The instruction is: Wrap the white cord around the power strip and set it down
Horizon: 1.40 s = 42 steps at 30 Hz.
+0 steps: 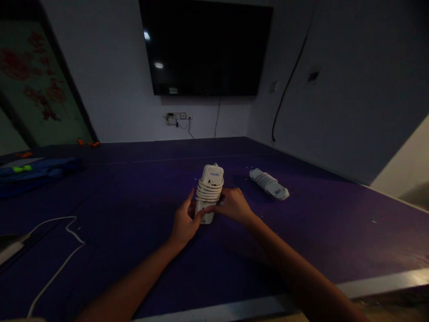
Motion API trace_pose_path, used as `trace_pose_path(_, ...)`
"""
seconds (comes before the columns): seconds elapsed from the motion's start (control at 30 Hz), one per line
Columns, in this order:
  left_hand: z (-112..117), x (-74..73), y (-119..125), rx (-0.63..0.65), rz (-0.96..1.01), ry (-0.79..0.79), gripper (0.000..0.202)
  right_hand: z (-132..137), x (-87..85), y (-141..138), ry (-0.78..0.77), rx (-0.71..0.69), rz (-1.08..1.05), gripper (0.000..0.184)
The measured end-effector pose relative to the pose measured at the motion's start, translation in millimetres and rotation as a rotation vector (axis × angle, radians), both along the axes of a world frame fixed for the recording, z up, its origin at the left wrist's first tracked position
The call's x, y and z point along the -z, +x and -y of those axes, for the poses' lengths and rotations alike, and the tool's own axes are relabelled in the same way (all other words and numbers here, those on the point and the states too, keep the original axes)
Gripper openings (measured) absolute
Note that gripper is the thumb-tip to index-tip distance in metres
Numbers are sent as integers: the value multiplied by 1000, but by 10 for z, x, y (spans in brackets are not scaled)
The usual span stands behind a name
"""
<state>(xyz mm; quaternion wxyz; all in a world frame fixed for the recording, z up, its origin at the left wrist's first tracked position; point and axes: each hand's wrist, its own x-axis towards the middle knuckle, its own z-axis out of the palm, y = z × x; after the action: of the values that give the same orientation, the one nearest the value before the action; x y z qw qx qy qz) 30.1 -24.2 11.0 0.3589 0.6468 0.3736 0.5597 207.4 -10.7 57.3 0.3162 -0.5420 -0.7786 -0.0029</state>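
Observation:
A white power strip (210,183) with its cord wound round the middle lies on the purple table (134,259), in front of me. My left hand (183,224) grips its near end from the left, thumb up and fingers curled under. My right hand (233,205) is closed on the coiled cord from the right. A second white power strip (269,184), also wrapped in its cord, lies on the table a little to the right and farther away, untouched.
A loose white cable (63,255) trails across the table at the left. A blue object (36,172) lies at the far left. A dark screen (204,47) hangs on the wall above a socket (177,117). The table's pale front edge (368,286) runs close to me.

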Motion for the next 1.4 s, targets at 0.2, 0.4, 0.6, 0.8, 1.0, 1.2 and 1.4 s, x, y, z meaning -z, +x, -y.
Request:
trace_pose_path(0.2,-4,-5,-15,-49,1,-4,50,-12,125,-59,-45,74,-187,36)
trace_pose_path(0.4,12,-8,-30,-65,109,-68,54,-72,118,45,-241,-246,-467,35)
trace_pose_path(0.6,-50,11,-52,-66,207,-141,55,-131,103,97,-454,-346,-874,53)
trace_pose_path(0.8,-110,31,-120,-143,313,-212,53,-48,239,-187,-408,-327,-1375,80)
trace_pose_path(1.0,-45,35,-65,-135,386,-257,51,-57,417,-360,-304,-312,-1561,47)
trace_pose_path(1.2,25,26,1,-64,372,-261,52,-89,387,-308,-246,-331,-1474,34)
trace_pose_path(1.4,68,48,48,-63,351,-264,54,80,326,-423,-191,-346,-1416,46)
